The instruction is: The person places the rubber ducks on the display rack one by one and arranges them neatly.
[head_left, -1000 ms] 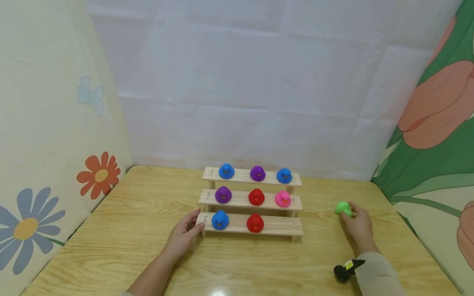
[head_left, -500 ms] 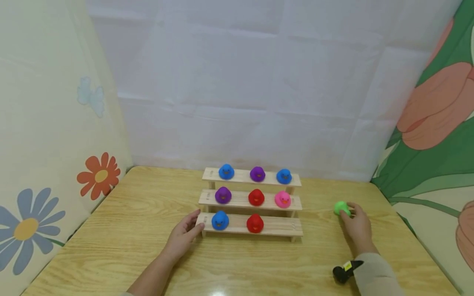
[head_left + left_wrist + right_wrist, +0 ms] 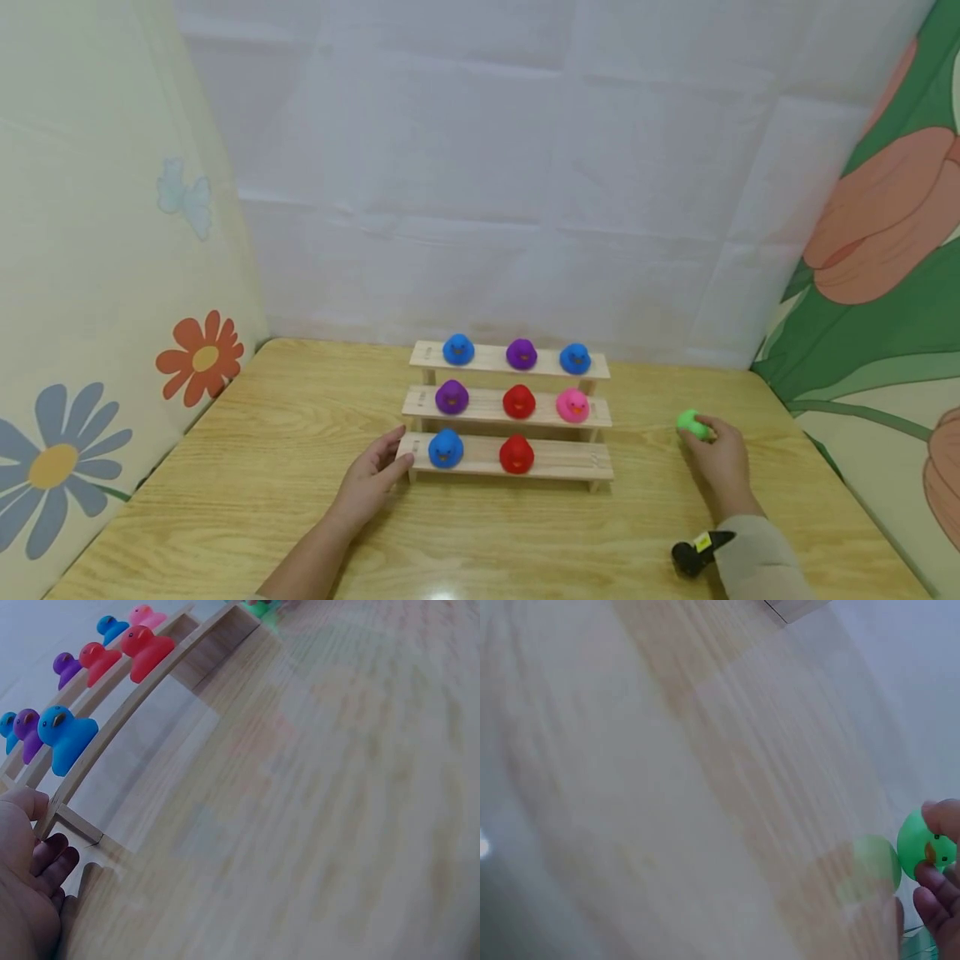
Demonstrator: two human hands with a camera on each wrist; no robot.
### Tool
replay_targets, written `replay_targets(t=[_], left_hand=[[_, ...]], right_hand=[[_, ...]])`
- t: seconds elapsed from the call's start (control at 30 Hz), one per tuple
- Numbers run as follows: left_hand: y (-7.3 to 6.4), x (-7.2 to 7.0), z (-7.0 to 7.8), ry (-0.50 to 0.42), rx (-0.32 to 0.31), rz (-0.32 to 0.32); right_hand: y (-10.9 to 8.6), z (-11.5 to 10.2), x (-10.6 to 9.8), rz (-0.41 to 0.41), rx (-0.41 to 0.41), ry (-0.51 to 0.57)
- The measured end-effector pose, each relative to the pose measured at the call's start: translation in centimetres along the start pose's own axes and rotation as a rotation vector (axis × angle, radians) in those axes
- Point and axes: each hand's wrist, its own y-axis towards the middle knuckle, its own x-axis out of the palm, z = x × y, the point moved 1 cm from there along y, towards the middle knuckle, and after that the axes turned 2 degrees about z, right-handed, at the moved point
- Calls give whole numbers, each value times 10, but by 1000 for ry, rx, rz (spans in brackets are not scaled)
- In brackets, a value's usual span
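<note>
A wooden three-tier rack (image 3: 558, 457) stands on the table with rubber ducks on every tier. My left hand (image 3: 363, 483) grips the left end of its lowest tier; in the left wrist view the thumb lies over the board and the fingers are below. On that tier sit a blue duck (image 3: 446, 448) and a red duck (image 3: 517, 454). To the right of the rack, my right hand (image 3: 723, 462) pinches a green rubber duck (image 3: 690, 424) low over or on the table. The right wrist view shows its orange beak (image 3: 930, 852) between thumb and finger.
The middle tier bears a purple duck (image 3: 452, 397), a red duck (image 3: 519, 402) and a pink duck (image 3: 573, 406). Two blue ducks flank a purple duck (image 3: 522, 354) on the top tier. A white cloth (image 3: 480, 183) hangs behind the table (image 3: 300, 425).
My right hand has shifted slightly left, and its fingers have closed further over the green duck, which has turned a little. The left hand and the rack stay put.
</note>
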Motion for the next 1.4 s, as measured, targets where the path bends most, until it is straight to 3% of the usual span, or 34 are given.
replay_targets(t=[0.27,0.57,0.97,1.4], left_hand=[[-1,-1,0,12,0,-6],[-2,-1,2,2,-3,-11],[-2,0,2,9,-3,-1],[-1,0,0,4,3,-1]], right_hand=[[2,1,1,20,-60,-18],[0,2,-1,-62,25,13],[-1,3,1,-75,50,-4],[-3,3,6,-105,-34,-15]])
